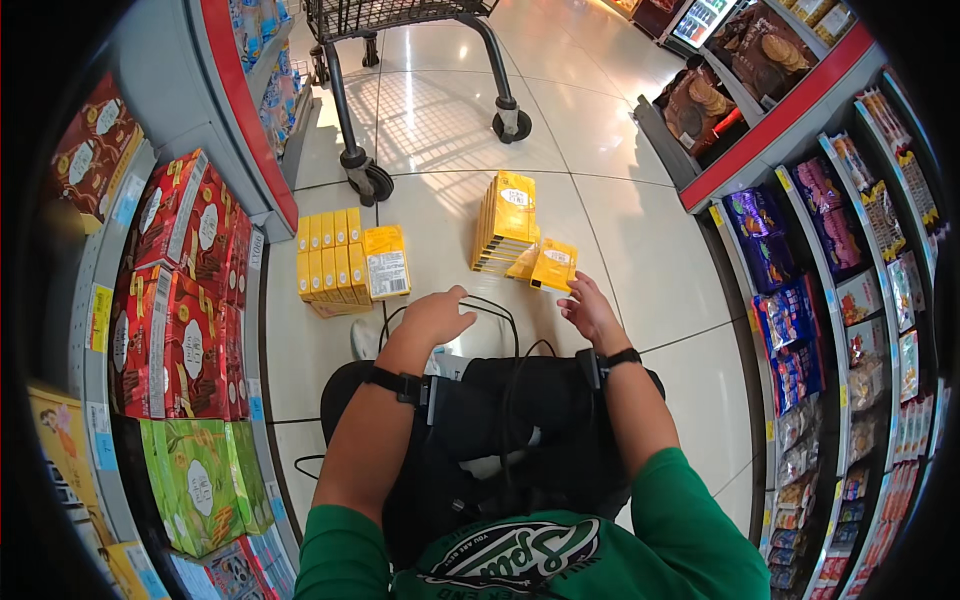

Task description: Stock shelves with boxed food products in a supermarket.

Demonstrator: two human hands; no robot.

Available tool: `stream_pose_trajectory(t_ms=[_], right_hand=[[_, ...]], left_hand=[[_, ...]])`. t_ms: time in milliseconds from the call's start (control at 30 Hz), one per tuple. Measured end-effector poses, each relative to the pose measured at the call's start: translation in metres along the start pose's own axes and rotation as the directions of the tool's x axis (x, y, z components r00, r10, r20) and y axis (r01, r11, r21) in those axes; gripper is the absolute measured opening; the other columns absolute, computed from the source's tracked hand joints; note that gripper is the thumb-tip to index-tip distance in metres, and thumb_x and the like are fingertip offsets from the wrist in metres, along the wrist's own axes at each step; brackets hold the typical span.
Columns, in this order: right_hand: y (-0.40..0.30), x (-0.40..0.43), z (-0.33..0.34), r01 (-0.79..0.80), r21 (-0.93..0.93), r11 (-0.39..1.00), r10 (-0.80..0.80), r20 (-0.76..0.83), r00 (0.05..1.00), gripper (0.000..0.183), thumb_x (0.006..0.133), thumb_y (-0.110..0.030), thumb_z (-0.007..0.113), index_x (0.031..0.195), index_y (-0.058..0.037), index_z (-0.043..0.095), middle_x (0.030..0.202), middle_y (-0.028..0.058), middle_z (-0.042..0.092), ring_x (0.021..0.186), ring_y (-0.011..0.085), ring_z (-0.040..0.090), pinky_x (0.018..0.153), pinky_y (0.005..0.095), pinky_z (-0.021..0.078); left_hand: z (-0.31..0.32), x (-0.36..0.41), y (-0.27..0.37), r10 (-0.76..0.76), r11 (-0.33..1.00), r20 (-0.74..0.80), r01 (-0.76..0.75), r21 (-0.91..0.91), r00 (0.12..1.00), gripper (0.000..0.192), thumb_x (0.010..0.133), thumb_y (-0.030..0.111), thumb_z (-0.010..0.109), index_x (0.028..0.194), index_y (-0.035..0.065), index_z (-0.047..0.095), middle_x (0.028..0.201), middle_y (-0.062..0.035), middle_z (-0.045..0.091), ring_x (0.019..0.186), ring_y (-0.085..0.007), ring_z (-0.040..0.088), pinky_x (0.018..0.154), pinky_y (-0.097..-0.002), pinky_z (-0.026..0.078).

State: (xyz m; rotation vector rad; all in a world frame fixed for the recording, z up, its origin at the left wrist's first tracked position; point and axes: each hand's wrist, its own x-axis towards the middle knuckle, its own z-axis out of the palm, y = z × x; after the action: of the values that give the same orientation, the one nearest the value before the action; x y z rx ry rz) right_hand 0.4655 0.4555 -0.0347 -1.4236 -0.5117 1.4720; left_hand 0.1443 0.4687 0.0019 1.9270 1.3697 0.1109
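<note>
My right hand (590, 307) grips the lower right edge of a small yellow snack box (555, 265), thumb and fingers at its side. That box is beside a stack of like yellow boxes (514, 204) on the tiled floor; another yellow box (524, 262) leans at the stack's foot. My left hand (442, 316) holds nothing, its thumb and forefinger apart, over my knees. Ahead of it to the left, a block of upright yellow boxes (328, 262) stands on the floor, with a yellow box showing its printed back (386, 262) against the block's right side.
A black wire shopping cart (401, 19) stands ahead on wheels. Shelves with red snack boxes (196, 337) and green ones (196, 480) line the left. Shelves of bagged snacks (787, 352) line the right. Black cables (516, 330) loop above my knees.
</note>
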Motion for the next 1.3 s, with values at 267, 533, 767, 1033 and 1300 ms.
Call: stream_pose_trajectory(t_ms=[267,533,767,1033,1300], right_hand=[[0.036,0.067,-0.025,0.029,-0.030,0.999,-0.033,-0.108,0.994,0.054,0.091,-0.010,0.060,0.140,-0.0151,0.038,0.093,0.0086,0.063,0.072,0.0179,0.064,0.059,0.0300,0.0526],[0.042,0.091,-0.018,0.190,-0.233,0.954,-0.218,-0.099,0.971,0.046,0.093,-0.012,0.059,0.136,-0.0104,0.045,0.101,0.0096,0.065,0.076,0.0168,0.065,0.066,0.0292,0.0542],[0.052,0.102,-0.010,0.146,-0.298,0.943,-0.143,0.033,0.989,0.060,0.090,-0.013,0.062,0.147,-0.0112,0.039,0.103,0.0067,0.065,0.082,0.0128,0.062,0.069,0.0276,0.0511],[0.050,0.092,-0.001,0.074,-0.464,0.883,-0.022,0.116,0.993,0.074,0.088,-0.019,0.064,0.153,-0.0115,0.029,0.118,0.0095,0.061,0.083,0.0148,0.059,0.072,0.0306,0.0500],[0.049,0.086,-0.003,-0.055,-0.424,0.904,0.020,-0.087,0.996,0.072,0.091,-0.027,0.060,0.153,-0.0172,0.025,0.141,0.0093,0.046,0.097,0.0233,0.062,0.077,0.0377,0.0507]], left_hand=[[0.006,0.016,-0.017,-0.211,0.956,-0.204,0.246,0.163,0.956,0.053,0.082,0.039,0.065,0.126,0.0107,0.058,0.113,-0.0167,0.065,0.110,-0.0348,0.061,0.092,-0.0456,0.050],[0.010,0.045,-0.049,-0.266,0.893,-0.338,0.363,0.266,0.903,0.050,0.076,0.024,0.067,0.124,0.0111,0.057,0.125,-0.0124,0.053,0.119,-0.0325,0.051,0.092,-0.0491,0.050],[0.027,0.057,-0.071,-0.287,0.874,-0.359,0.396,0.282,0.888,0.064,0.079,0.021,0.065,0.140,0.0239,0.047,0.151,-0.0150,0.035,0.129,-0.0385,0.042,0.099,-0.0511,0.045],[0.037,0.069,-0.099,-0.295,0.837,-0.428,0.447,0.316,0.854,0.051,0.078,0.016,0.067,0.128,0.0267,0.059,0.157,-0.0180,0.026,0.135,-0.0518,0.032,0.109,-0.0602,0.030],[0.031,0.062,-0.089,-0.177,0.820,-0.508,0.412,0.398,0.843,0.032,0.083,0.016,0.064,0.114,0.0209,0.060,0.151,-0.0122,0.037,0.117,-0.0398,0.051,0.092,-0.0509,0.049]])
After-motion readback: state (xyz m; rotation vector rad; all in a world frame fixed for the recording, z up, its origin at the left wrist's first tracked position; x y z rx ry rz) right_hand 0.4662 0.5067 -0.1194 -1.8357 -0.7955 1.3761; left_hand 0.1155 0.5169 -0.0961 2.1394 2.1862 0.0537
